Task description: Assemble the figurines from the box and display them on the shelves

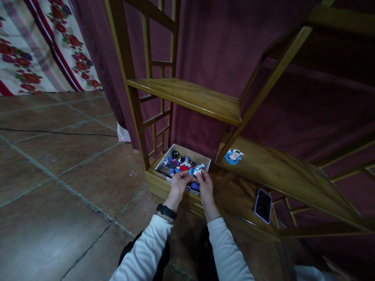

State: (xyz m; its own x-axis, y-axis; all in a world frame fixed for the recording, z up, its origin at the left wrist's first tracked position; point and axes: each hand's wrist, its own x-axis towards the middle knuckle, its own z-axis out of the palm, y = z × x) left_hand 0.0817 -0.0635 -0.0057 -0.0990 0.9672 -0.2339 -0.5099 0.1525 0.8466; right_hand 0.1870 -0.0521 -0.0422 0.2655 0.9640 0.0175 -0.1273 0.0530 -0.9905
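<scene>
Between my two hands is a small blue-and-white figurine, held just above an open cardboard box. My left hand, with a dark band on its wrist, pinches the figurine's left side. From the other side, the fingers of my right hand grip it too. The box holds several small figurines in purple, red, black and blue, partly hidden by my hands. It rests on the low left part of a wooden shelf unit.
A similar blue-based figurine stands on the shelf board to the right. Lower down lies a phone. Another wooden board juts out above the box. A black cable crosses the tiled floor at left.
</scene>
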